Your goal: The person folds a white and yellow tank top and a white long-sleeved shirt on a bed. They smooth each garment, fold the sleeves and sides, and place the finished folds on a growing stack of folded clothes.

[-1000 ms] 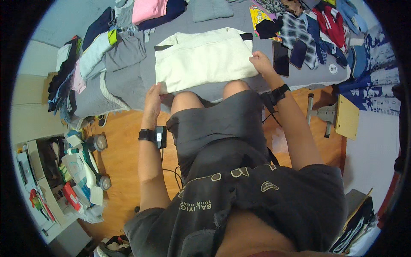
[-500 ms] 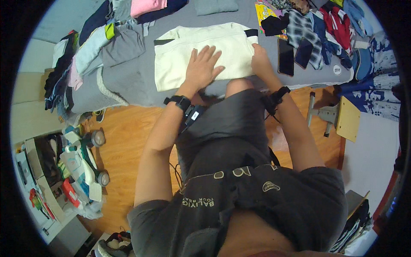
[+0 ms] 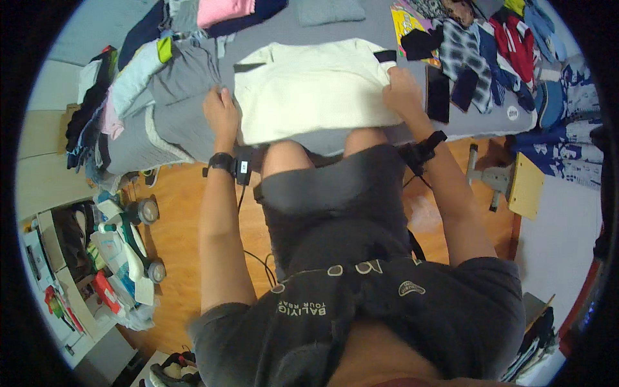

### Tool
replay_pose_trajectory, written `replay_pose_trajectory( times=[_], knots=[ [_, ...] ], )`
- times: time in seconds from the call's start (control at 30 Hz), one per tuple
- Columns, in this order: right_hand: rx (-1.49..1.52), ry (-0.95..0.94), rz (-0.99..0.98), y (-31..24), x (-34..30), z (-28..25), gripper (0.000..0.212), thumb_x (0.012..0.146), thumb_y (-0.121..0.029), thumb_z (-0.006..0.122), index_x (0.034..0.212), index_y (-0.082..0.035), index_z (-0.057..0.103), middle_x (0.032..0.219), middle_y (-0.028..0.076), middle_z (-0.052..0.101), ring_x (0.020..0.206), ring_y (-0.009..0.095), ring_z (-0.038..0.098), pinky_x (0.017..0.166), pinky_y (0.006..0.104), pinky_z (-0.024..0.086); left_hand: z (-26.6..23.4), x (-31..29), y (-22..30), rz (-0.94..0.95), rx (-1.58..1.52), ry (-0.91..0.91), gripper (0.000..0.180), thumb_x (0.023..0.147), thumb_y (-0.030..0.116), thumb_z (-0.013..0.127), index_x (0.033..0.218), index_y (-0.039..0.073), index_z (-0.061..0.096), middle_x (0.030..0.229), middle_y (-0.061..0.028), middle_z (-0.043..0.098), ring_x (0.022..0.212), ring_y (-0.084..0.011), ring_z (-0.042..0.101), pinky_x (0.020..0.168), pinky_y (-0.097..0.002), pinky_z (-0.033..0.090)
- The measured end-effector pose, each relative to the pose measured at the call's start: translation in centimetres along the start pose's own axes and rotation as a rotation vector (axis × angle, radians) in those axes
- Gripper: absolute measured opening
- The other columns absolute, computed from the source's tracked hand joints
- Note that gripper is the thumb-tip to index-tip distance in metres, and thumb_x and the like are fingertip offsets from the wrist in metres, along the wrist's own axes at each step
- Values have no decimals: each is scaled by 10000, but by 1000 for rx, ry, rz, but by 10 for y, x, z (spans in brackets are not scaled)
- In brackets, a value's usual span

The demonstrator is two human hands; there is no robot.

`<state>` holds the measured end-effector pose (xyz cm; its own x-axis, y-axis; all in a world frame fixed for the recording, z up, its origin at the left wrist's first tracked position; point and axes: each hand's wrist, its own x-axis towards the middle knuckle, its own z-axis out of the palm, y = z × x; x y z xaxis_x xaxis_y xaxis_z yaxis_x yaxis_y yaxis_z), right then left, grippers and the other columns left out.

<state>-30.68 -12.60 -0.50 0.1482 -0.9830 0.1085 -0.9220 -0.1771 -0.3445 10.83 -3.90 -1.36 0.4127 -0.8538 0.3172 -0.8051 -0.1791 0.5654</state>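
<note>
hands two, on one cream garment

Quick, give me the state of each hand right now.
Left hand: flat and open, pressing the bed beside the left edge of the cream garment.
Right hand: resting on the garment's right edge; whether it grips cannot be told.

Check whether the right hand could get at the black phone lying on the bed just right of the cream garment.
Probably yes. The right hand rests on the cream garment's right edge, and the black phone lies flat on the grey bed right beside it, with nothing between them or on top of it.
</note>
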Motion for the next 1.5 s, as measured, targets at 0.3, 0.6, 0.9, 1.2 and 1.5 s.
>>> replay_pose_trajectory(
  times=[0.3,0.6,0.9,1.2,1.5],
  knots=[
    [18,-22,-28,-13,60,29,308,921,-339,624,959,-34,607,959,212,685,900,413,666,765,533,521,10,24,26,-58,-49,-67,277,939,241,627,928,-30,570,855,-250,626,759,-404,594,700,-461,468],
    [-9,130,112,-15,45,17,252,914,-301,621,972,-58,593,946,168,660,884,373,677,712,510,537,23,23,30,-131,73,-13,314,947,263,630,1039,-27,555,998,-248,642,943,-435,615,808,-480,480],
    [78,13,-596,-122,-12,18,342,862,-240,624,1131,-28,630,1177,135,609,1132,323,569,963,485,451,-3,-19,4,-367,-131,-298,584,846,252,751,1239,-113,520,1148,-246,649,1029,-300,654,859,-382,522],
    [48,51,-513,-111,-35,42,629,902,-464,607,1383,-65,533,1468,159,454,1435,366,320,1188,563,205,-55,-9,75,-663,-1050,-697,482,905,119,664,1337,-43,525,1195,-140,665,1066,-238,667,955,-370,525],
    [204,-121,-282,-102,-52,52,685,953,-401,563,1506,-53,358,1569,196,332,1461,398,282,1201,490,236,22,-35,215,-93,-690,-672,600,804,163,710,1347,5,508,1172,-179,636,1071,-258,621,900,-375,513]
  ],
)
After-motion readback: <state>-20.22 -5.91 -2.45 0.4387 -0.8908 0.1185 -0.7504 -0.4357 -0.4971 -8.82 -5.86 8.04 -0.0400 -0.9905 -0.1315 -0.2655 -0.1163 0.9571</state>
